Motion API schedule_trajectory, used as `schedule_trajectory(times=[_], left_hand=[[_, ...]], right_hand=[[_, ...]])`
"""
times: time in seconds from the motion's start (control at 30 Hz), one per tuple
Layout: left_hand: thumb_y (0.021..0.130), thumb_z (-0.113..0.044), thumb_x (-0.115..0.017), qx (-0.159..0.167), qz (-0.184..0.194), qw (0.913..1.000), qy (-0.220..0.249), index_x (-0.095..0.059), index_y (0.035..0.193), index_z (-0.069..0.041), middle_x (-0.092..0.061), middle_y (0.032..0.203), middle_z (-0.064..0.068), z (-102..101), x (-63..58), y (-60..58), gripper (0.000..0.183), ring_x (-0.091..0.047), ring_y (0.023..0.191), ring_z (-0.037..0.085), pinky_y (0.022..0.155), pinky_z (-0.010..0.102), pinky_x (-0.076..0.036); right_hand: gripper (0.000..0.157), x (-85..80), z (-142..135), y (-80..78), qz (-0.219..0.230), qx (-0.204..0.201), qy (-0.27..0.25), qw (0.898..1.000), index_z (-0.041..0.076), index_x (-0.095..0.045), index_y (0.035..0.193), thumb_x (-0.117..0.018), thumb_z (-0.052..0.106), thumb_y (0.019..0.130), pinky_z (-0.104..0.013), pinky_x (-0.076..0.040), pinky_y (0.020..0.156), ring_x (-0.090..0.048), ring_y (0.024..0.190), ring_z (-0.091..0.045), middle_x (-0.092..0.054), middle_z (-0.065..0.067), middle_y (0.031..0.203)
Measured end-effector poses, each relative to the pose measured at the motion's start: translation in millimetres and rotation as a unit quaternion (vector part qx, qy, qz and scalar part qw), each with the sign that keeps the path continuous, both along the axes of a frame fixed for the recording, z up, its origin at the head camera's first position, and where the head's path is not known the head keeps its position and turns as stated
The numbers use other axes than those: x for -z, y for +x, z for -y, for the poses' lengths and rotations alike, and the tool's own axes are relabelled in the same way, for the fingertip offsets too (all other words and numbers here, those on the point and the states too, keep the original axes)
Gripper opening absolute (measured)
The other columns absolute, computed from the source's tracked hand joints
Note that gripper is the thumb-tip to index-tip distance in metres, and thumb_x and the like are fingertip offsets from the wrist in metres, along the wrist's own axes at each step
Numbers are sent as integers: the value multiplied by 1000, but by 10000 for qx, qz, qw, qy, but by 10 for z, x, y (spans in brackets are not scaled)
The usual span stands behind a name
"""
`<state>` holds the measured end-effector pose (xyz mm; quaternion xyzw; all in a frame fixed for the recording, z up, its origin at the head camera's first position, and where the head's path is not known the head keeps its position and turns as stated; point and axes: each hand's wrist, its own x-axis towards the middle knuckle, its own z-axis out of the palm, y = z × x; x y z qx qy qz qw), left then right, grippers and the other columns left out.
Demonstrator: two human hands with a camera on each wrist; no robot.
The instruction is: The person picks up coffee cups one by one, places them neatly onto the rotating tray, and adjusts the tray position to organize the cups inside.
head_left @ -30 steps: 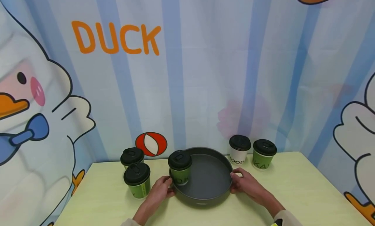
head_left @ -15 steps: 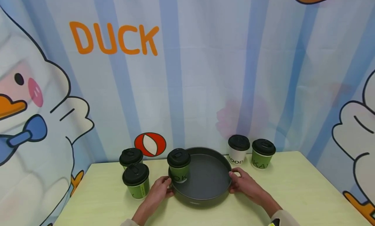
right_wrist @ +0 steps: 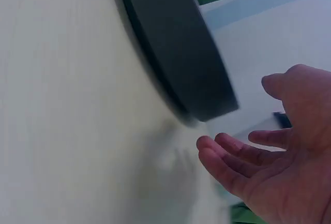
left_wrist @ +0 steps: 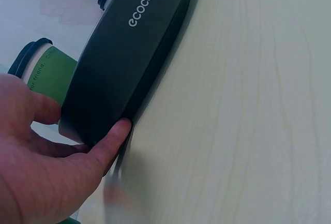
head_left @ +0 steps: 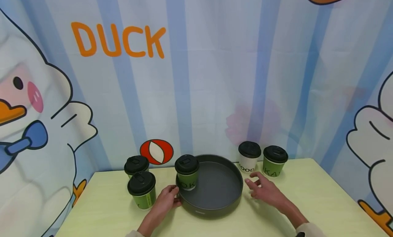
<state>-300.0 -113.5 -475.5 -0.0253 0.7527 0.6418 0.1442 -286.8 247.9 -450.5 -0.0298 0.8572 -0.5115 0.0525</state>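
Note:
In the head view a round dark grey tray [head_left: 215, 186] with a raised wall stands on the table. Its side carries the word "ecoco" in the left wrist view. One green paper cup [head_left: 188, 177] with a black lid stands upright inside, by the left wall. My left hand [head_left: 165, 199] holds the tray's left edge, with one fingertip at the rim and another low on the wall. Off the tray's right side, my right hand [head_left: 265, 191] is apart from it. Its fingers [right_wrist: 222, 169] are spread and loosely bent, with nothing in them.
Two lidded cups stand left of the tray, a front green cup [head_left: 142, 192] and a back cup [head_left: 136, 165]. Behind the right hand are a white cup [head_left: 248, 160] and a green cup [head_left: 274, 165]. A printed curtain [head_left: 212, 76] hangs behind the table [head_left: 307, 203].
The tray has turned slightly clockwise, its front label shifting left and the cup inside shifting back. My right hand has let go of the rim and moved away to the right.

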Motion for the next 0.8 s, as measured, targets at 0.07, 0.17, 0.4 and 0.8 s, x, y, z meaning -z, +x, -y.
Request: schedule_trajectory(times=[0.07, 0.17, 0.4, 0.8], left_hand=[[104, -26, -38, 4, 12, 10000, 6, -29, 140, 13, -44, 130, 27, 2, 9, -3, 54, -59, 98, 24, 84, 40, -52], [104, -26, -38, 2, -8, 10000, 18, -29, 140, 13, -44, 130, 27, 4, 18, -6, 54, -60, 97, 24, 84, 40, -52], [104, -27, -38, 13, 27, 10000, 56, -29, 140, 13, -43, 131, 27, 12, 23, -4, 55, -59, 98, 24, 85, 40, -52], [103, -26, -39, -45, 2, 10000, 21, -30, 140, 12, -44, 130, 27, -4, 9, 15, 53, -60, 96, 23, 84, 39, -53]], right_hand=[[56, -121, -80, 9, -470, 2, 737, 9962, 7, -44, 132, -55, 46, 95, -34, -53, 68, -64, 84, -23, -62, -12, 103], [55, -327, -207, 4, -1252, -170, 1484, 9808, 8, -45, 131, -56, 47, 94, -35, -53, 69, -64, 87, -21, -63, -9, 103], [55, -681, -513, -124, -2588, -282, 2411, 9349, 3, -49, 130, -60, 42, 93, -47, -51, 78, -61, 95, -30, -59, -17, 111], [87, -595, -943, -493, -2658, 97, 3007, 9159, -1, -36, 141, -71, 52, 81, -69, -33, 92, -33, 124, -52, -35, -32, 137]])
